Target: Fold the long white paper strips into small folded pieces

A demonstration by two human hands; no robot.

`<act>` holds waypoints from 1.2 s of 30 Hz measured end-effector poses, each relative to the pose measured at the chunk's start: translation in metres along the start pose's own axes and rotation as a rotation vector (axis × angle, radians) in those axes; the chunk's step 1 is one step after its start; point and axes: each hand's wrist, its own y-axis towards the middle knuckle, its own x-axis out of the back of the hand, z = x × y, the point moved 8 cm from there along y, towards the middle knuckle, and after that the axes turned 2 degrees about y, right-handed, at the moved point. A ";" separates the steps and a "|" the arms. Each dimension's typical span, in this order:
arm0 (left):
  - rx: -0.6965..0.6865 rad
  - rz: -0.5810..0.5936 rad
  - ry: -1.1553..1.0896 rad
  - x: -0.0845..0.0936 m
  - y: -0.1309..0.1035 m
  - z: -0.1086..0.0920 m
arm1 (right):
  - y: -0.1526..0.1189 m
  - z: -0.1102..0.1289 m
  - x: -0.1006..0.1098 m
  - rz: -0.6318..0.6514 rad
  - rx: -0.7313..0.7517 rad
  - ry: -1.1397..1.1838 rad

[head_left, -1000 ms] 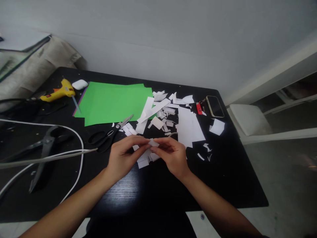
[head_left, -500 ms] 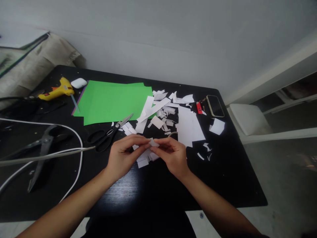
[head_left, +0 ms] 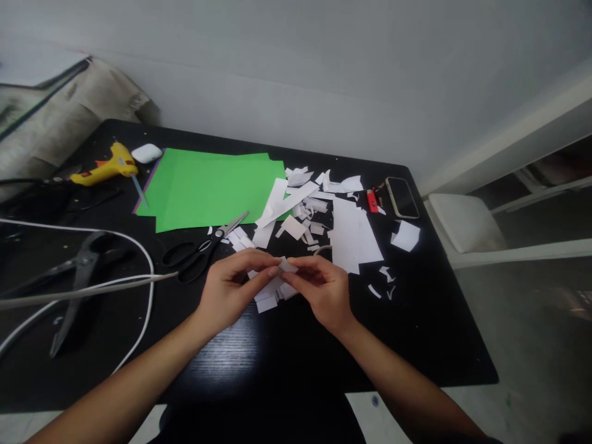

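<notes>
A small piece of white paper (head_left: 287, 265) is pinched between my two hands above the table's middle. My left hand (head_left: 234, 287) grips its left edge with thumb and forefinger. From the other side, my right hand (head_left: 321, 287) pinches it the same way. Fingers cover much of the piece, so any fold in it is hard to make out. Below the hands lie more white paper pieces (head_left: 267, 304). Just left of my left hand rest black-handled scissors (head_left: 217, 239), blades pointing away from me. White paper scraps (head_left: 295, 228) are heaped beyond my fingers.
Green sheets (head_left: 208, 191) lie at the back left, near a yellow glue gun (head_left: 108, 166). White cables (head_left: 150, 259) cross large dark shears (head_left: 86, 265) at left. A red lighter (head_left: 372, 201) and a phone (head_left: 402, 198) are at back right, beyond white sheets (head_left: 351, 237).
My left thumb has shifted slightly on the small paper piece. Both hands otherwise stay in nearly the same place, and the things on the table have not moved.
</notes>
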 end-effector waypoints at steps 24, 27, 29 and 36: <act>0.563 0.267 -0.558 -0.028 -0.007 0.032 | -0.010 0.040 -0.011 0.106 0.492 -0.294; 0.592 0.253 -0.585 -0.029 -0.008 0.032 | -0.011 0.042 -0.011 0.111 0.496 -0.287; 0.604 0.256 -0.605 -0.031 -0.009 0.032 | -0.011 0.042 -0.011 0.110 0.493 -0.291; 0.617 0.263 -0.624 -0.034 -0.010 0.031 | -0.012 0.042 -0.011 0.110 0.488 -0.290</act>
